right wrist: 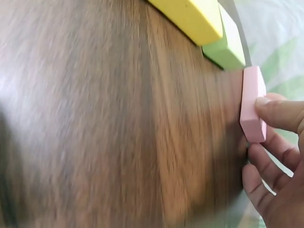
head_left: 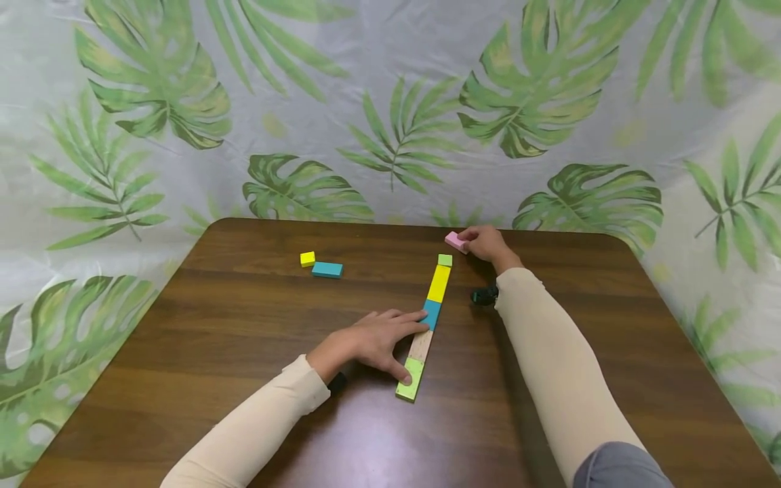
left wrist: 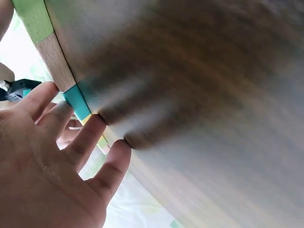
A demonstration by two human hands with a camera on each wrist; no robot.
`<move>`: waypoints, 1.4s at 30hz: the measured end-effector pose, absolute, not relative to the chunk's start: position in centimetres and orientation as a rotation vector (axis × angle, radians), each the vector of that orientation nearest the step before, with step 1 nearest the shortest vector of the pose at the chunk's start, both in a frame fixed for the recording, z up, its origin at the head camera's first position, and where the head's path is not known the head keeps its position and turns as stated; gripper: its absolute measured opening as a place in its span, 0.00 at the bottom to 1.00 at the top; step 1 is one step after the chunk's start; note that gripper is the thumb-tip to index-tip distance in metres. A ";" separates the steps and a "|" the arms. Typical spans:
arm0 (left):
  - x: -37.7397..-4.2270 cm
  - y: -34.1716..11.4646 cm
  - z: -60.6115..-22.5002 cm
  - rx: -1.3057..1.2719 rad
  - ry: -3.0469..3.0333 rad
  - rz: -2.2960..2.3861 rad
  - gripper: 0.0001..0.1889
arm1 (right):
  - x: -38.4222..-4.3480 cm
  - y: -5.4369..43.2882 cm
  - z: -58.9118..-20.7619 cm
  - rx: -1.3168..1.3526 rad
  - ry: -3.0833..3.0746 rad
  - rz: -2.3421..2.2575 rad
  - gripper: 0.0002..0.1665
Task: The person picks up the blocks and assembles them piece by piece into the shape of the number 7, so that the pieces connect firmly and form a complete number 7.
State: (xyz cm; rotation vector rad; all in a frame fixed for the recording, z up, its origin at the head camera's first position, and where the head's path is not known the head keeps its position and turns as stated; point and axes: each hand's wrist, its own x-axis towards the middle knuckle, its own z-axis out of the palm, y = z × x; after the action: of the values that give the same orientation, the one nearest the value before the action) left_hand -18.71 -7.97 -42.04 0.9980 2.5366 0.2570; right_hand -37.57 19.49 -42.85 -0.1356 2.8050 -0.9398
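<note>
A row of wooden blocks runs away from me on the table: a light green block nearest, then a bare wood block, a blue block, a yellow block and a small green block at the far end. My left hand rests along the row's left side, its fingers spread, thumb on the near green block and fingertips by the blue one. Beyond the far end, my right hand pinches a pink block between thumb and fingers, close to the small green block.
Left of the row, a small yellow block and a blue block lie near each other on the brown wooden table. Just past the table's far edge hangs a leaf-patterned cloth.
</note>
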 end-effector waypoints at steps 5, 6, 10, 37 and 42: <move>-18.6 -8.1 -42.0 0.996 2.524 0.262 0.50 | -38.0 18.5 -43.0 -0.168 2.767 -0.959 0.21; -18.6 -8.1 -42.0 0.994 2.523 0.261 0.50 | -38.2 18.3 -43.0 -0.172 2.755 -0.960 0.21; -18.7 -8.2 -42.0 0.986 2.528 0.267 0.50 | -38.8 17.8 -42.8 -0.167 2.736 -0.941 0.22; -18.9 -8.3 -42.1 0.997 2.526 0.267 0.50 | -38.5 14.3 -42.8 -0.238 2.635 -1.020 0.20; -19.0 -8.3 -42.2 1.000 2.525 0.265 0.50 | -38.2 14.3 -42.8 -0.288 2.606 -1.017 0.20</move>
State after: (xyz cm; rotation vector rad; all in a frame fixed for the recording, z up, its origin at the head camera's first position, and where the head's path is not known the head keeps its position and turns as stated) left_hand -18.95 -8.29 -42.19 0.9999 2.5246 0.2649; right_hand -38.23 14.27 -42.84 -0.2883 2.6062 -1.0169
